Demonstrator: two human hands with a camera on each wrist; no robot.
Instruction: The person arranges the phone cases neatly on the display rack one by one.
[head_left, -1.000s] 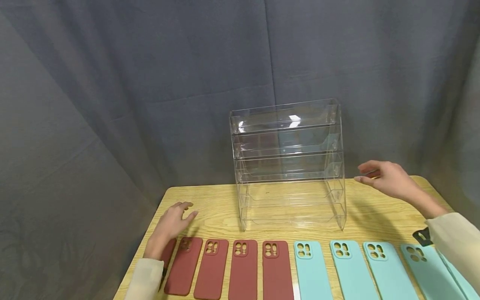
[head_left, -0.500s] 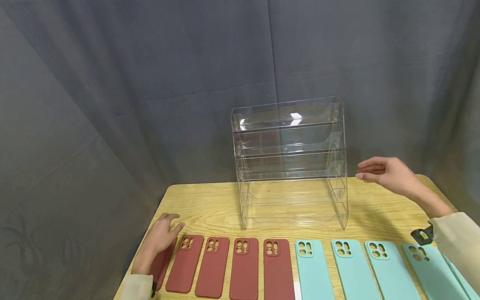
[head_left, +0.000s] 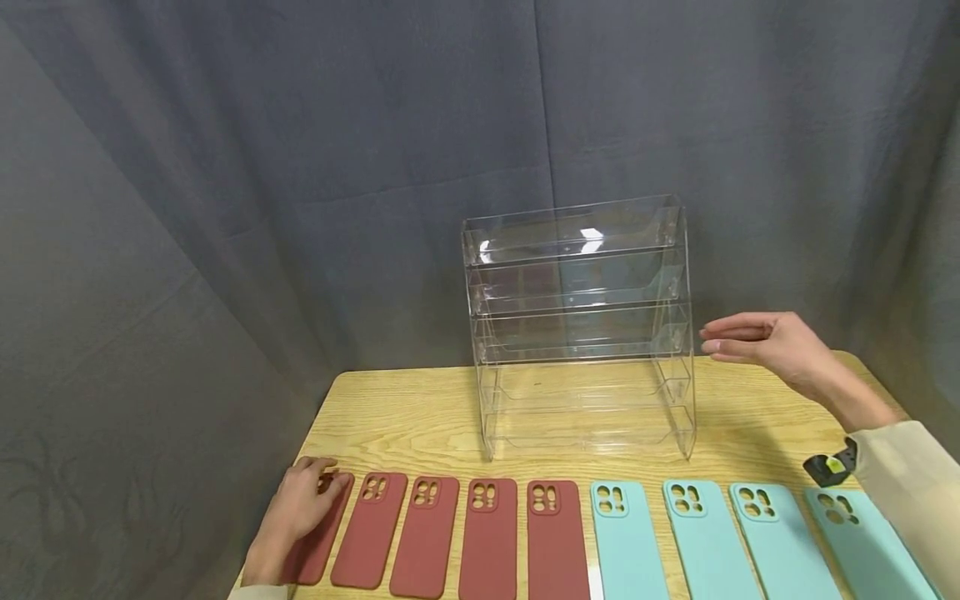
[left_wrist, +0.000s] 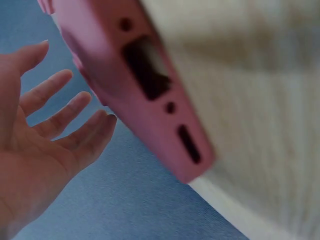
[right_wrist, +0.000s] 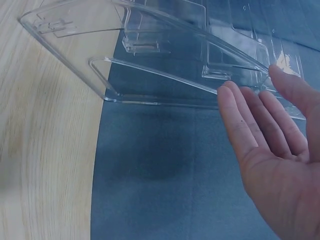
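My left hand (head_left: pixel 297 502) is over the top end of the leftmost dark red phone case (head_left: pixel 321 533), covering part of it. In the left wrist view its fingers are spread and slightly bent beside the edge of the red case (left_wrist: pixel 135 85), which shows cutouts along its end. My right hand (head_left: pixel 776 346) is raised just right of a clear acrylic tiered rack (head_left: pixel 585 258), its fingers pointing at the rack's side and nothing in its grasp. From the right wrist, those fingers (right_wrist: pixel 235 117) overlap the lower edge of the rack's side panel (right_wrist: pixel 160 75).
More red phone cases (head_left: pixel 487 542) lie in a row along the near side of the wooden table (head_left: pixel 405 417). Several turquoise cases (head_left: pixel 630 542) continue the row to the right, partly under the right sleeve (head_left: pixel 900 479). A grey curtain (head_left: pixel 375 167) hangs behind.
My left hand has moved down and left, from over the table to the leftmost red case. My right hand stays beside the rack, its fingers slightly straighter and closer together.
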